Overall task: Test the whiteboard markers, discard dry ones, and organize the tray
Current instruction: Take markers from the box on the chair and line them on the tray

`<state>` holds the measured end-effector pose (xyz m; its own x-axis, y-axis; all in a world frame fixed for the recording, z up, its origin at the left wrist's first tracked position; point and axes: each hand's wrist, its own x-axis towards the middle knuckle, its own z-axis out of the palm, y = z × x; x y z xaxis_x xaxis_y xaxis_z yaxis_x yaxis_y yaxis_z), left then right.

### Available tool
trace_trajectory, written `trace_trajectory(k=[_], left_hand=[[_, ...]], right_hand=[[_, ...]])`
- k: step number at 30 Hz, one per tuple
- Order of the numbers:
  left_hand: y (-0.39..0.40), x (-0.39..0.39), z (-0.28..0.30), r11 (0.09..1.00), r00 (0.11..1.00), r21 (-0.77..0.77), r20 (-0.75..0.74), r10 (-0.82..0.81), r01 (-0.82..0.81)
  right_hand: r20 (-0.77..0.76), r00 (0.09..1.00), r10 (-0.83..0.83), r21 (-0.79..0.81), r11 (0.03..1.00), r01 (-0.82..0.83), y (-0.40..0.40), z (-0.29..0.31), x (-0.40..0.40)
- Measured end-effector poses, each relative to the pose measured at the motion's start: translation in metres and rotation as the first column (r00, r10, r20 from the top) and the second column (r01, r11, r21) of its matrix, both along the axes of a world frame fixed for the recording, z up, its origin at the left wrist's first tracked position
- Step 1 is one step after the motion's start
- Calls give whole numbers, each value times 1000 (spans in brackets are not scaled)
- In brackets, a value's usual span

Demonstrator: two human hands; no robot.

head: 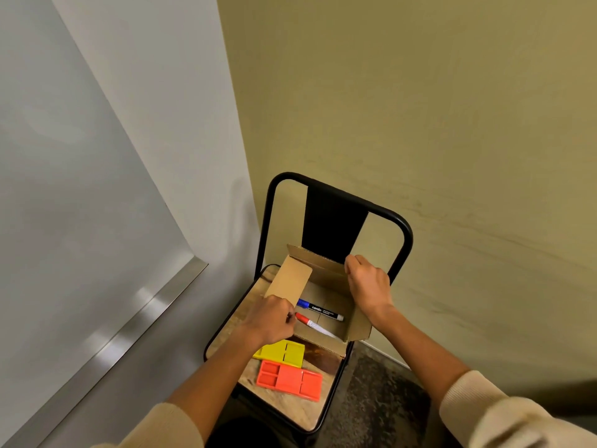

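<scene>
Gripping cardboard box [326,287] flaps, left hand [273,318] curled, right hand [368,286] fisted.

Brown cardboard box [326,286], blue-capped marker [319,308], red-capped marker [315,324], yellow tray [282,352], orange tray [289,379], black chair [336,218].

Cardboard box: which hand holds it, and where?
Both hands: left hand at the cardboard box near-left flap base, right hand on its far-right flap edge.

Two markers lie flat in the open cardboard box [326,286]: a blue-capped marker [319,309] toward its back wall, a red-capped marker [315,324] angled along its front edge, nearly touching.
</scene>
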<state>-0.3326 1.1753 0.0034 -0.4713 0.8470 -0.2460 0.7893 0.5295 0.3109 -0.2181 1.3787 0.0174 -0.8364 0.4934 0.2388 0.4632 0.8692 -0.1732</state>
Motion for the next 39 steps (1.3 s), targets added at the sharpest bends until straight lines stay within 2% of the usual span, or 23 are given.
trace_trajectory(k=[3, 6, 10, 13, 16, 20, 23, 28, 34, 39], left_hand=[[5, 0, 0, 979, 997, -193, -35, -72, 64], [12, 0, -2, 949, 998, -312, -13, -56, 49], [17, 0, -8, 915, 1000, -403, 1, 12, -11], [14, 0, -12, 931, 999, -360, -10, 53, -53], [11, -1, -12, 964, 996, -253, -59, 70, -83], [4, -8, -14, 989, 996, -124, -35, 78, -82], [0, -12, -21, 994, 997, -86, -25, 68, -70], [-6, -16, -27, 996, 996, -21, 40, 84, -83], [-7, -13, -27, 998, 997, -5, 38, 69, -69], [-11, -7, -26, 998, 996, 19, 64, 54, -55]], right_hand=[[15, 1000, -12, -53, 998, 13, -9, -3, -4], [57, 998, 5, -162, 987, 5, -22, -11, -9], [249, 968, 37, -266, 963, 32, -36, -23, -19], [394, 918, 47, -351, 930, 103, -41, -37, -28], [518, 853, 59, -359, 921, 154, -41, -52, -39], [617, 780, 110, -378, 910, 171, -42, -68, -49], [675, 723, 148, -365, 918, 153, -45, -83, -53], [704, 691, 166, -288, 955, 65, -47, -95, -57], [663, 712, 230, -364, 931, 38, -46, -100, -60], [645, 733, 216, -390, 918, 72, -44, -102, -59]])
